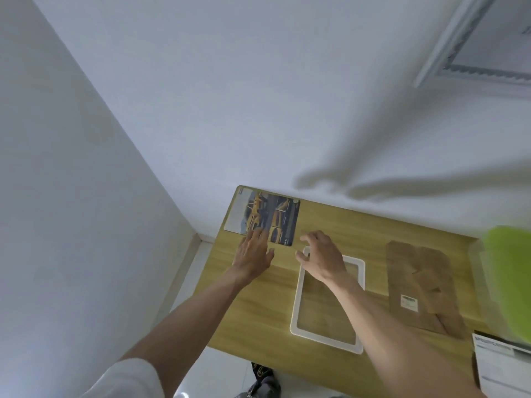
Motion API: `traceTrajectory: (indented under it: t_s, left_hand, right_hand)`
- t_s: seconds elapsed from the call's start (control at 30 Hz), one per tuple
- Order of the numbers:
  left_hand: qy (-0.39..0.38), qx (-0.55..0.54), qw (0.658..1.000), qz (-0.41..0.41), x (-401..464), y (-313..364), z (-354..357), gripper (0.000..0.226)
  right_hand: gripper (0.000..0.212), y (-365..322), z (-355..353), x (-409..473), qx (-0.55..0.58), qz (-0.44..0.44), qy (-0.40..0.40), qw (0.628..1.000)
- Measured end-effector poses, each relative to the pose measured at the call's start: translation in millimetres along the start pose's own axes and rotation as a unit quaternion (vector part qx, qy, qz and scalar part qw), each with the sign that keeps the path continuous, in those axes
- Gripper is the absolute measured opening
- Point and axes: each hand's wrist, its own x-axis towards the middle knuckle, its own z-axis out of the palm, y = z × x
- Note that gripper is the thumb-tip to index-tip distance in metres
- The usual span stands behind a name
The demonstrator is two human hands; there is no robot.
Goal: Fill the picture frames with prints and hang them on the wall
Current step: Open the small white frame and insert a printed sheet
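Left hand (254, 252) flat on prints (268, 218); right hand (321, 258) loosely open over blurred frame (327, 301), contact unclear.

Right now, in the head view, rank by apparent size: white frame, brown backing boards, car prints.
1. White frame and brown backing boards: look alike, unranked.
2. Car prints: smallest, though farther from the camera.

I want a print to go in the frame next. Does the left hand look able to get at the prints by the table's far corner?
Probably yes. The left hand lies flat with its fingertips already on the near edge of the prints, and nothing lies between them. The right hand hovers apart over the white frame.
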Motion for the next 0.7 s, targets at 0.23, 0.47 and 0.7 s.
traceTrajectory:
  t_s: [0.23, 0.47, 0.7]
  left_hand:
    - [-0.07, 0.035, 0.997, 0.011, 35.9, -48.6, 0.2, 0.072]
    - [-0.088, 0.069, 0.993, 0.021, 41.5, -85.2, 22.6, 0.067]
    - [0.032, 0.088, 0.993, 0.069, 36.6, -88.1, 34.1, 0.057]
  right_hand:
    - [0.066, -38.2, 28.6, 44.1, -0.065, -0.021, -0.068, 0.995]
    - [0.063, -40.7, 46.5, 66.9, -0.095, -0.02, -0.099, 0.99]
    - [0.046, -39.9, 53.9, 62.0, -0.147, -0.072, -0.055, 0.985]
